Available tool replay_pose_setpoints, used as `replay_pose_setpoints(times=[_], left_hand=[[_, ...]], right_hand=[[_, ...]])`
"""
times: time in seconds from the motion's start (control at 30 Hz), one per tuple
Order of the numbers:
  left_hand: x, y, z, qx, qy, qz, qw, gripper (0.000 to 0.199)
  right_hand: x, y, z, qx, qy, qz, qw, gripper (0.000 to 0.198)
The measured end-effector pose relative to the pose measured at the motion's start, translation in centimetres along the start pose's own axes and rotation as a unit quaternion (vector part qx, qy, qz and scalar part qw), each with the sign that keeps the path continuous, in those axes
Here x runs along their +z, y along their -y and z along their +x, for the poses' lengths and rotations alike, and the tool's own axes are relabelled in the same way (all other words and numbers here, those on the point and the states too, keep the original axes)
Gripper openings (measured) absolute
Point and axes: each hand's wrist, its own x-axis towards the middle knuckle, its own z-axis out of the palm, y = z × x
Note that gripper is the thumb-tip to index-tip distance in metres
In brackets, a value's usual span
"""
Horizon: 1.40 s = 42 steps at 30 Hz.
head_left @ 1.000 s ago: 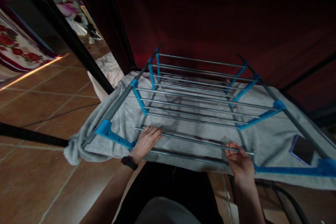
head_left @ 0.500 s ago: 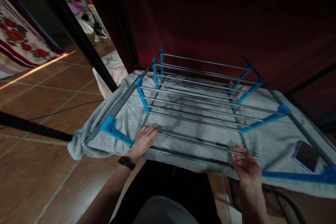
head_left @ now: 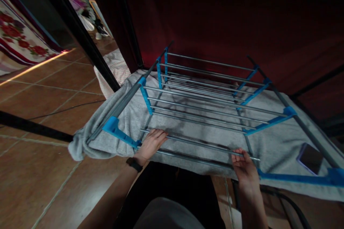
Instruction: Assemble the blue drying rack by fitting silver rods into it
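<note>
A rack point(head_left: 204, 97) of grey metal tubes and blue plastic brackets lies on a grey cloth. Near its front side, a loose metal tube point(head_left: 199, 143) runs between my two hands, both ends showing. My left hand point(head_left: 152, 145) wraps over it near its left end, beside the front left blue bracket point(head_left: 116, 133). My right hand point(head_left: 244, 164) grips the tube from below near its right end, close to the front right blue bracket point(head_left: 301, 177). Another front tube point(head_left: 193, 159), partly behind my hands, sits just nearer to me.
Grey cloth point(head_left: 129, 111) covers the surface under the rack. A phone point(head_left: 310, 158) lies on it at the right. Black metal posts point(head_left: 80, 35) stand at the left, with a dark red panel point(head_left: 215, 21) behind. A cable point(head_left: 67, 108) crosses the tiled floor.
The loose tube has shifted slightly to the left, so its left end now shows past my left hand. My right hand has moved left with it; my left hand has moved slightly right.
</note>
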Motion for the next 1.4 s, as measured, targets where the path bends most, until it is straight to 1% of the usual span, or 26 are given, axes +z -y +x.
replay_pose_setpoints(times=[0.17, 0.4, 0.53, 0.73, 0.93, 1.07, 1.4], left_hand=[[0.4, -0.5, 0.5, -0.002, 0.013, -0.015, 1.000, 0.022], [0.9, -0.8, 0.9, 0.002, 0.045, -0.001, 0.999, 0.027], [1.0, -0.8, 0.8, 0.005, 0.052, -0.004, 0.999, 0.027], [1.2, -0.7, 0.7, 0.003, 0.057, -0.006, 0.998, 0.022], [0.8, -0.8, 0.9, 0.007, 0.081, 0.016, 0.997, 0.019], [0.7, -0.9, 0.9, 0.009, 0.089, 0.011, 0.996, 0.018], [1.1, -1.0, 0.9, 0.002, 0.116, 0.029, 0.993, 0.025]], right_hand=[[0.2, -0.4, -0.3, 0.013, 0.012, 0.005, 1.000, 0.016], [0.0, -0.9, -0.2, -0.004, 0.047, -0.034, 0.998, 0.017], [-0.2, -0.8, 0.2, 0.019, 0.045, -0.030, 0.998, 0.016], [-0.1, -0.8, 0.4, 0.031, 0.027, -0.031, 0.999, 0.015], [-0.1, -0.8, 0.1, 0.008, 0.047, -0.053, 0.997, 0.016], [-0.3, -0.9, 0.1, 0.000, 0.067, -0.072, 0.995, 0.016], [0.2, -1.3, -0.2, 0.000, 0.045, -0.049, 0.998, 0.006]])
